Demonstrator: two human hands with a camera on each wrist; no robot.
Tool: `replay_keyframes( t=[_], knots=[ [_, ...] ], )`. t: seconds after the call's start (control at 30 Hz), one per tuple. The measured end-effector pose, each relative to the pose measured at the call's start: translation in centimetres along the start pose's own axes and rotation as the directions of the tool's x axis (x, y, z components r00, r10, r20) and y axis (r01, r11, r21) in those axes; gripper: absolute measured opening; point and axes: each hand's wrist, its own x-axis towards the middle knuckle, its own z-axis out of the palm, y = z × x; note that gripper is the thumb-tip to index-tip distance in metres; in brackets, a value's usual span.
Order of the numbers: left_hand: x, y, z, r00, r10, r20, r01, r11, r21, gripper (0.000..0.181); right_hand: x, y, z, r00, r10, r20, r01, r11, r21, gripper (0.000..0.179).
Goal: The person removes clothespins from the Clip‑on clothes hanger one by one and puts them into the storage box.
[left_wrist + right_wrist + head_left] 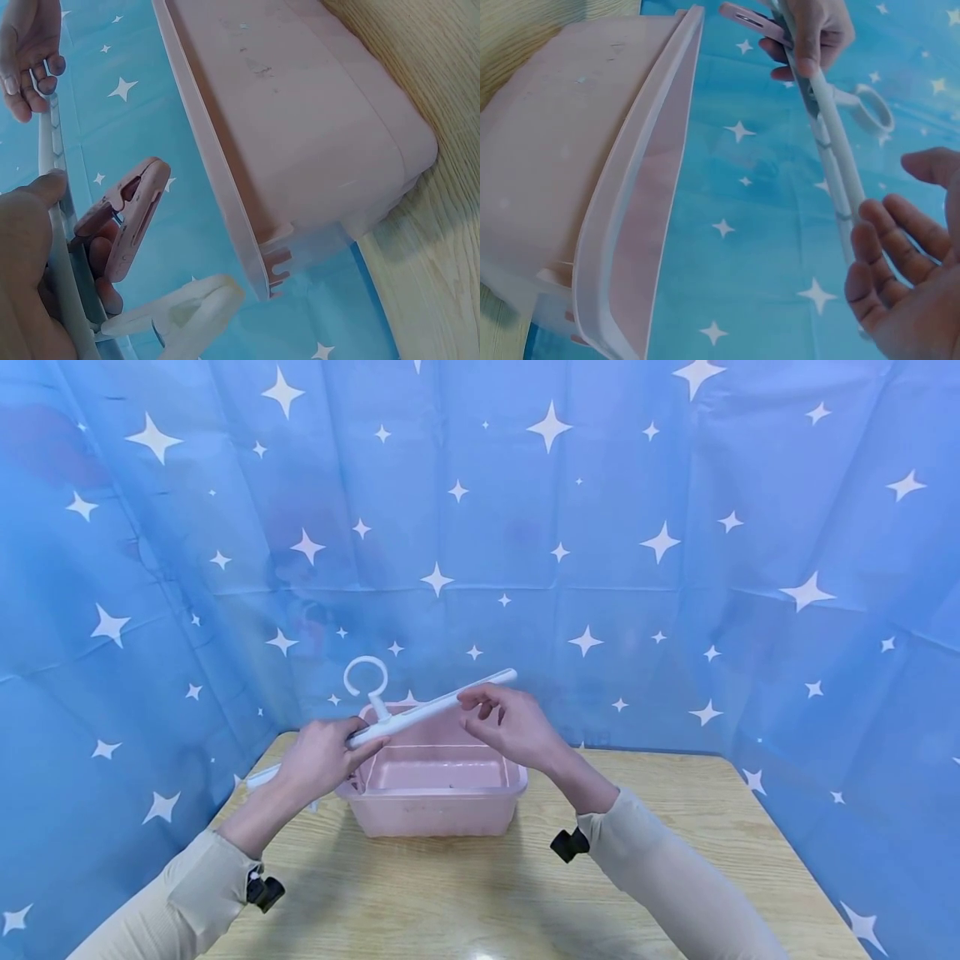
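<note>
My left hand (318, 758) grips a white clip hanger (422, 713) by its bar, just left of the round hook. The bar is held tilted above a pink basin (435, 815), its right end higher. In the left wrist view, a pink clip (142, 217) and a whitish clip (191, 311) hang off the bar by the left fingers. Toward the bar's right end is my right hand (516, 725), palm turned up and fingers loosely bent. Its fingertips (870, 214) lie right at the bar, while the thumb stands apart from it.
The basin stands on a wood-grain table (637, 860), toward its back edge. A blue curtain (495, 527) with white stars surrounds the table at the back and sides. Black wrist cameras sit at both cuffs of the light sleeves (667, 868).
</note>
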Motion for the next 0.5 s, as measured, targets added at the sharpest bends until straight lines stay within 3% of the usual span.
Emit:
replay_keyframes(
  t=[0.5],
  knots=[
    [-0.06,0.37,0.14,1.000,0.014,0.024,-0.015,1.000,0.012,0.030,0.28,0.10,-0.31,1.000,0.001,-0.024,0.000,1.000,0.004,0.031]
  ],
)
